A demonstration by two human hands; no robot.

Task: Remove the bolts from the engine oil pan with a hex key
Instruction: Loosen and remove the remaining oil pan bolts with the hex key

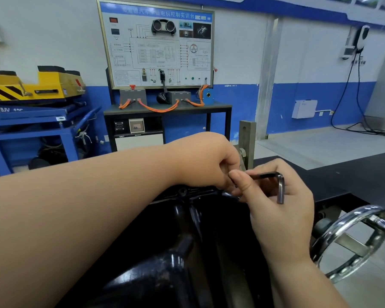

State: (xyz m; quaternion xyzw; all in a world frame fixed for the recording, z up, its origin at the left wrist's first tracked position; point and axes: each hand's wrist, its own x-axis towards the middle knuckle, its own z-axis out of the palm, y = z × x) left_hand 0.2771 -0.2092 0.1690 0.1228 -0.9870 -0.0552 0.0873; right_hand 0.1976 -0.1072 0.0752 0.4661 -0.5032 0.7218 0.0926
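Nearest the camera, the glossy black pan [176, 252] is filling the lower frame, its far rim running left to right just under both hands. One bolt [182, 192] is sitting in that rim, left of the hands and apart from them.

The right hand [278, 210] is curling around the hex key [276, 181], thumb and forefinger pinching the arm that is lying level and pointing left, while the other arm is hanging straight down from the bend, its tip free in front of the palm. The left hand [209, 161] is reaching across from the left, fingers bent closed and meeting the right thumb at the key's left end; whether they are gripping the key or a bolt there, I cannot tell. Both hands are working at the rim's right part, so the visible bolt is lying nearer the left hand, and the key's free tip would need to travel left and down to reach it.

To the right, a chrome wheel [353, 241] is standing beside the pan. Beyond, a grey post [247, 143] is rising behind the hands, then a training board [156, 43] against the blue-and-white wall.
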